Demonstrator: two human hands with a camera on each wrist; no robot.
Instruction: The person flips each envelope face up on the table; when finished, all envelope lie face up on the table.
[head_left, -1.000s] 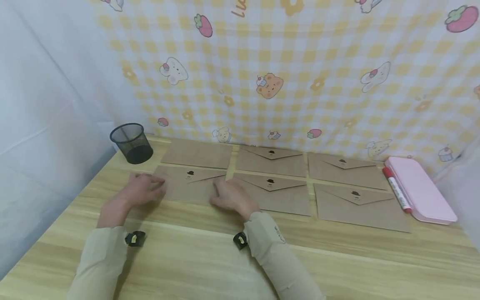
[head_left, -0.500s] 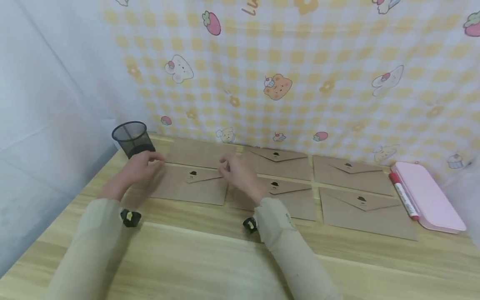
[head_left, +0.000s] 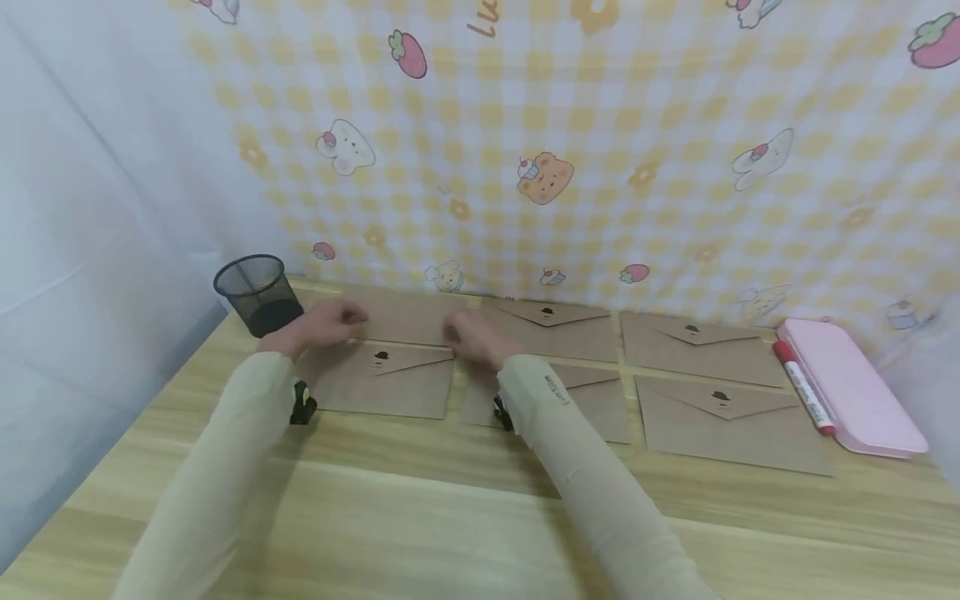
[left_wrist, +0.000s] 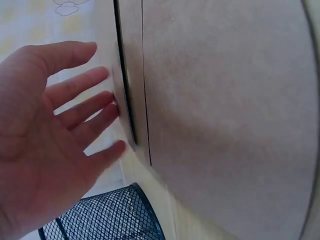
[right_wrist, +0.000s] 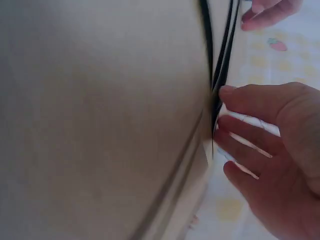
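Observation:
Brown paper envelopes lie flat on the table in two rows. At the back left, a plain envelope (head_left: 405, 315) shows no flap. My left hand (head_left: 328, 323) is at its left end; in the left wrist view, the fingers (left_wrist: 82, 86) are spread and loosely bent beside the paper edges. At its right end is my right hand (head_left: 476, 337). In the right wrist view, that hand's thumb (right_wrist: 255, 100) and fingertips reach an envelope edge; no firm grip shows. Just in front lies an envelope (head_left: 401, 392) with its flap and a hat print upward.
A black mesh pen cup (head_left: 262, 300) stands at the back left, close to my left wrist. Several flap-up envelopes (head_left: 738, 437) fill the middle and right. A red-capped marker (head_left: 804, 387) lies against a pink case (head_left: 851, 387). A checked curtain (head_left: 600, 167) hangs behind.
Both hands have moved from the ends of the front left envelope back to the ends of the plain one behind it. The envelopes keep their places.

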